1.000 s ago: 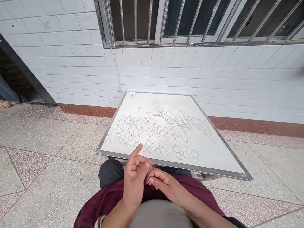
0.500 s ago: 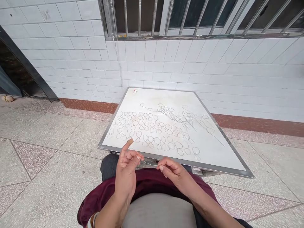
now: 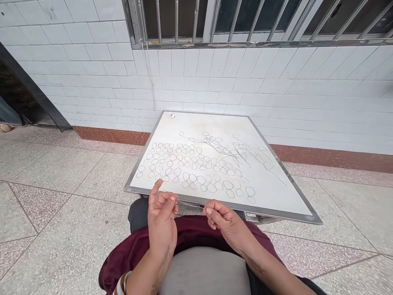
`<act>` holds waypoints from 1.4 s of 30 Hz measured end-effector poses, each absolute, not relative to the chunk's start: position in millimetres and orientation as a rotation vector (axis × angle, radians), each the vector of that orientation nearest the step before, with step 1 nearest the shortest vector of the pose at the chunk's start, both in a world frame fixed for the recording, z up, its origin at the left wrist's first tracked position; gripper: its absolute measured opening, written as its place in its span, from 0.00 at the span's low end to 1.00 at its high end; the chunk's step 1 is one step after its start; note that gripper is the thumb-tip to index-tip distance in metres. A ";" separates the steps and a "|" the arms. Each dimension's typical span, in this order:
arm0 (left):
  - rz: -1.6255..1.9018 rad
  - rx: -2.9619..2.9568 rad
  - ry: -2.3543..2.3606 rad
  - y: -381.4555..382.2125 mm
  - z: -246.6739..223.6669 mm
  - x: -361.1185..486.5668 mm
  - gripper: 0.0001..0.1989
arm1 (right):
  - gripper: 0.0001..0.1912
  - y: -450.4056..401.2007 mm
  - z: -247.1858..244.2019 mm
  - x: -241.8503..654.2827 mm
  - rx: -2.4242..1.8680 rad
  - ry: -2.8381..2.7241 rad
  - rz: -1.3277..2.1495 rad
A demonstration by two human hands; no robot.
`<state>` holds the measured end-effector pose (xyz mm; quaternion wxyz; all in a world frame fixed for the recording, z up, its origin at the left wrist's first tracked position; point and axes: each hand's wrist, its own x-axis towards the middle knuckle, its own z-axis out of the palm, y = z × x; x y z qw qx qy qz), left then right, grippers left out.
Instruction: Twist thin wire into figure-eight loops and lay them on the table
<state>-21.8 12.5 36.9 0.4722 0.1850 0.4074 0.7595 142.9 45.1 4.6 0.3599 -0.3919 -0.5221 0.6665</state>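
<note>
A thin wire stretches between my two hands, just in front of the table's near edge. My left hand pinches one end between thumb and fingers, its wrapped index fingertip pointing up. At the other end, my right hand holds the wire between thumb and forefinger. On the white tabletop beyond, rows of wire figure-eight loops lie flat. Behind those rows is a tangled heap of looped wires with long loose tails. The wire's ends are hidden in my fingers.
A small white and red object sits at the table's far left corner. The table's grey metal rim runs close in front of my lap. A white tiled wall with a barred window stands behind the table.
The view has shifted slightly. My hands still hold the wire, and the fingers of my right hand have curled a little differently. The loops on the table look the same.
</note>
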 end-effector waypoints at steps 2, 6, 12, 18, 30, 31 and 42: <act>1.870 0.448 1.037 13.3 37.5 -23.1 0.29 | 0.15 45.1 3.8 143.4 -1.012 -1.336 1.711; 1.918 0.484 1.070 15.6 39.7 -26.9 0.28 | 0.14 46.2 1.7 145.7 -0.986 -1.251 1.725; 2.082 0.435 1.016 20.8 42.4 -31.9 0.26 | 0.13 41.1 -3.2 135.4 -1.036 -1.092 1.733; 1.924 0.373 0.937 18.2 38.4 -13.5 0.26 | 0.14 34.0 0.7 112.2 -0.792 -1.014 1.779; 1.656 0.503 0.842 1.0 39.8 -5.8 0.27 | 0.14 38.5 20.1 120.4 -0.722 -0.557 1.812; 1.645 0.506 0.846 -0.1 40.7 -5.4 0.27 | 0.14 38.8 20.7 120.4 -0.718 -0.534 1.830; 1.337 0.835 1.016 -8.0 41.4 -22.3 0.31 | 0.16 46.6 32.2 149.1 -0.820 -1.656 1.460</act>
